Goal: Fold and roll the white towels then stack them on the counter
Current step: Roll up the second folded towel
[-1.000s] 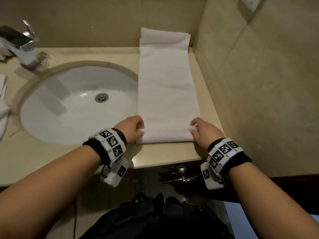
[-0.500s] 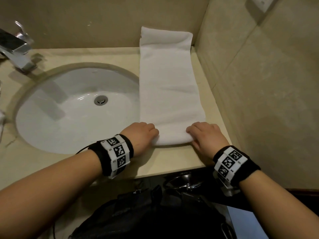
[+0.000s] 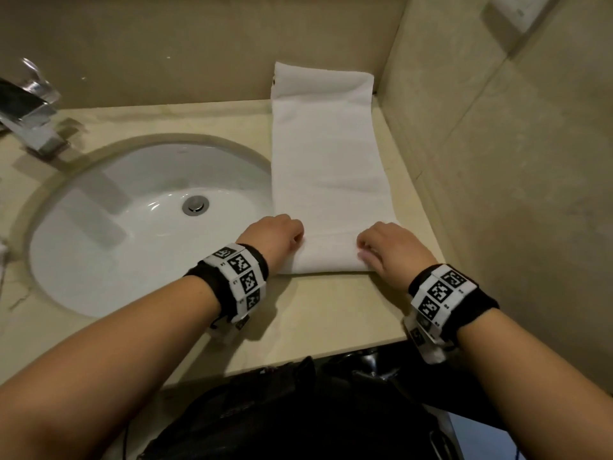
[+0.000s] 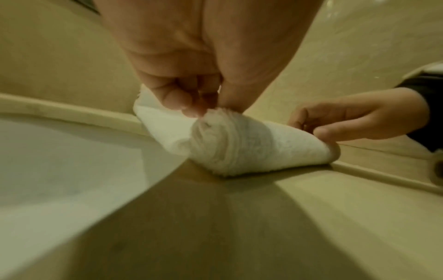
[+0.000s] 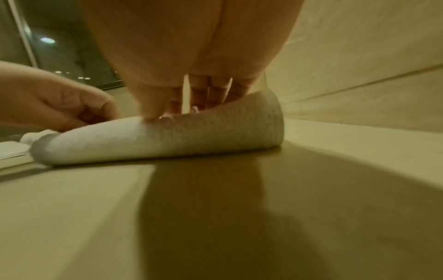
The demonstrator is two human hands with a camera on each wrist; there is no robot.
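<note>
A white towel, folded into a long strip, lies on the beige counter right of the sink, its far end running up the back wall. Its near end is rolled into a small tube. My left hand grips the roll's left end with curled fingers. My right hand curls over the roll's right end, fingers over the top and thumb on the near side. From the left wrist view the spiral end of the roll shows.
A white oval sink is set in the counter at left, with a chrome faucet behind it. A tiled wall closes the right side. A dark bag sits below the counter's front edge.
Both hands have rolled the towel's near end away from me, from a flat edge into a tube, and moved farther onto the counter. The flat part is shorter.
</note>
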